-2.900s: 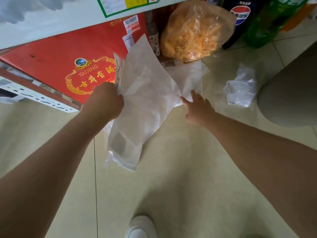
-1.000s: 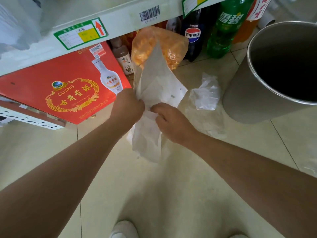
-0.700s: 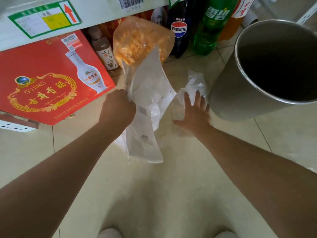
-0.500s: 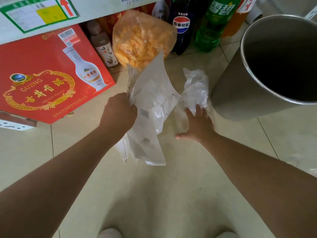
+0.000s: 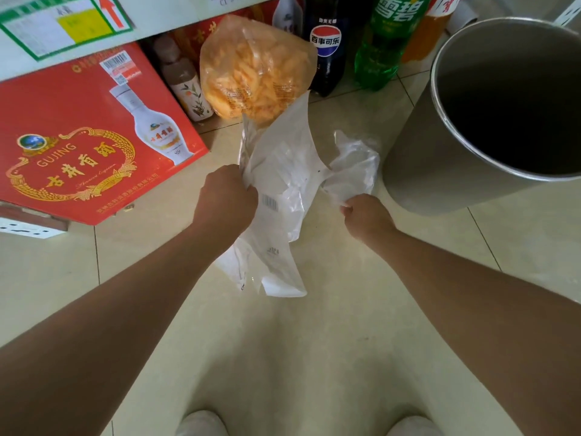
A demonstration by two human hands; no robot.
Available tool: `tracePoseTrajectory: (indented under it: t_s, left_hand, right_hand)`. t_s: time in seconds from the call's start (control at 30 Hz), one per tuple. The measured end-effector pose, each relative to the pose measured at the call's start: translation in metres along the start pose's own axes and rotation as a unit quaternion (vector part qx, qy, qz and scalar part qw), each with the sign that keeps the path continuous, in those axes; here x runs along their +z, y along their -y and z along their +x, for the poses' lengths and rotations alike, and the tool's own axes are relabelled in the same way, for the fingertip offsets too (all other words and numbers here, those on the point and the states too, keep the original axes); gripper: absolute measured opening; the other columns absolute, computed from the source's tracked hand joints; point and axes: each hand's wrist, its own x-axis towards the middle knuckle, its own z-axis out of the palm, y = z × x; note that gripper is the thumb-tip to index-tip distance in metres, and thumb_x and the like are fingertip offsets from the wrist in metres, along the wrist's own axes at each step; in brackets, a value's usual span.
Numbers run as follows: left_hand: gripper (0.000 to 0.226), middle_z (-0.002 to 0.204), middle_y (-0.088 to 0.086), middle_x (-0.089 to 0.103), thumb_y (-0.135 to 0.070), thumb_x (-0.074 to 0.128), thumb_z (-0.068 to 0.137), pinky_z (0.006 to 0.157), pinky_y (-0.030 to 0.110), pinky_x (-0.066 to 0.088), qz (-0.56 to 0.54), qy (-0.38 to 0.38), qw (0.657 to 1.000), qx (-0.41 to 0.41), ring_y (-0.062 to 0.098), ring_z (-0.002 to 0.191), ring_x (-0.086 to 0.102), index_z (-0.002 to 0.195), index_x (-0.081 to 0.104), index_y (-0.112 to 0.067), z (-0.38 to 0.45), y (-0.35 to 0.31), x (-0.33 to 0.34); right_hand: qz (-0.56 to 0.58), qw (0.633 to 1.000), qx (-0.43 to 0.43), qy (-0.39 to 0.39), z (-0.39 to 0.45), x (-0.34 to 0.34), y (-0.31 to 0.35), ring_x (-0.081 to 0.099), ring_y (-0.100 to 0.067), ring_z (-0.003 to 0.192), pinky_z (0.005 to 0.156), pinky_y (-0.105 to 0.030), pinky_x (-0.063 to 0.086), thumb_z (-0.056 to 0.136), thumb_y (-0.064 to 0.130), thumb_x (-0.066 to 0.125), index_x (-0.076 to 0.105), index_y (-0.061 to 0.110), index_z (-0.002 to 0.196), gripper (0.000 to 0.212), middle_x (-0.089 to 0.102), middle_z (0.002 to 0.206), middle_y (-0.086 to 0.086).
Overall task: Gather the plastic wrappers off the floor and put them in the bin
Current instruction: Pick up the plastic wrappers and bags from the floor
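Gripping a bunch of white plastic wrappers (image 5: 276, 215), the left hand (image 5: 224, 196) is a closed fist, the sheets hanging below it above the floor (image 5: 314, 341). Just right, the right hand (image 5: 366, 215) is closed on a crumpled clear wrapper (image 5: 355, 168). Beyond the right hand stands the metal bin (image 5: 440, 146), cut off at the edge. Beyond the left hand, a snack bag (image 5: 254, 67) is partly hidden by the wrappers.
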Motion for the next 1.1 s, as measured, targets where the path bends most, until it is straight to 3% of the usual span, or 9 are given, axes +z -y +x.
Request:
tracePoseTrajectory:
  t_s: [0.2,0.3,0.37,0.5,0.63,0.73,0.87,1.0,1.1]
  left_hand:
    - [0.008,0.073,-0.004,0.043,-0.019,0.049,0.091,0.045,0.024,0.036,-0.035,0.014,0.999,-0.031,0.019,0.063,0.051,0.092,0.046,-0.012,-0.007,-0.025,-0.004]
    - [0.014,0.086,0.009,0.057,-0.019,0.049,0.088,0.053,0.027,0.046,-0.053,0.022,0.998,-0.041,0.032,0.073,0.062,0.095,0.052,-0.007,-0.018,-0.04,-0.01]
    - [0.024,0.094,0.016,0.062,-0.02,0.049,0.088,0.062,0.032,0.048,-0.059,0.012,0.997,-0.039,0.036,0.083,0.064,0.101,0.057,-0.001,-0.026,-0.05,-0.018]
    - [0.034,0.111,0.02,0.062,-0.022,0.049,0.091,0.074,0.034,0.043,-0.055,-0.001,0.998,-0.032,0.037,0.102,0.059,0.115,0.058,0.001,-0.044,-0.071,-0.039]
    - [0.044,0.111,0.015,0.064,-0.039,0.048,0.091,0.076,0.033,0.042,-0.117,0.032,0.992,-0.045,0.03,0.093,0.056,0.115,0.061,-0.004,-0.065,-0.086,-0.06]
    - [0.06,0.098,0.006,0.063,-0.061,0.063,0.079,0.073,0.032,0.042,-0.101,0.07,0.992,-0.026,0.025,0.086,0.057,0.111,0.062,-0.01,-0.085,-0.096,-0.066]
    - [0.041,0.086,0.005,0.059,-0.036,0.077,0.07,0.067,0.031,0.043,-0.093,0.042,0.994,-0.048,0.026,0.083,0.059,0.096,0.057,-0.011,-0.098,-0.097,-0.059]
    - [0.03,0.08,0.007,0.063,-0.024,0.07,0.069,0.054,0.027,0.041,-0.15,0.021,0.986,-0.068,0.025,0.073,0.062,0.088,0.061,-0.002,-0.093,-0.087,-0.053]
    - [0.019,0.068,0.002,0.054,-0.017,0.063,0.073,0.044,0.025,0.032,-0.139,0.013,0.988,-0.06,0.018,0.058,0.052,0.085,0.06,-0.003,-0.089,-0.08,-0.049]
  right_hand:
    - [0.149,0.978,-0.145,-0.009,-0.05,-0.026,0.044,0.064,-0.024,0.084,0.072,-0.025,0.039,0.1,0.014,0.048,0.072,0.004,0.097,0.027,0.072,0.092,-0.011]
    - [0.22,0.959,-0.177,-0.019,-0.081,-0.04,0.072,0.047,-0.003,0.057,0.061,-0.02,0.033,0.101,0.014,0.048,0.057,0.023,0.064,0.04,0.054,0.064,0.01]
    - [0.238,0.951,-0.195,-0.027,-0.102,-0.049,0.087,0.047,-0.007,0.054,0.058,-0.025,0.035,0.101,0.015,0.048,0.045,0.025,0.057,0.045,0.048,0.058,0.01]
    - [0.237,0.939,-0.248,-0.017,-0.131,-0.06,0.104,0.063,-0.029,0.073,0.069,-0.043,0.052,0.1,0.018,0.041,0.061,0.006,0.077,0.033,0.067,0.078,-0.012]
    - [0.193,0.933,-0.301,-0.042,-0.15,-0.068,0.114,0.064,-0.028,0.068,0.066,-0.046,0.053,0.09,0.029,0.028,0.063,0.005,0.077,0.044,0.068,0.077,-0.012]
    - [0.137,0.936,-0.319,-0.062,-0.164,-0.068,0.11,0.067,-0.029,0.082,0.075,-0.045,0.054,0.088,0.033,0.019,0.069,0.002,0.096,0.059,0.07,0.092,-0.016]
    - [0.066,0.925,-0.365,-0.075,-0.18,-0.077,0.097,0.066,-0.033,0.081,0.074,-0.045,0.052,0.09,0.031,0.022,0.073,0.001,0.093,0.059,0.072,0.09,-0.019]
    - [0.033,0.899,-0.43,-0.076,-0.184,-0.087,0.09,0.062,-0.033,0.09,0.078,-0.043,0.05,0.091,0.022,0.041,0.071,0.003,0.1,0.036,0.069,0.098,-0.018]
    - [0.023,0.894,-0.445,-0.05,-0.177,-0.085,0.083,0.06,-0.03,0.099,0.086,-0.04,0.049,0.09,0.027,0.044,0.065,0.004,0.114,0.039,0.065,0.111,-0.016]
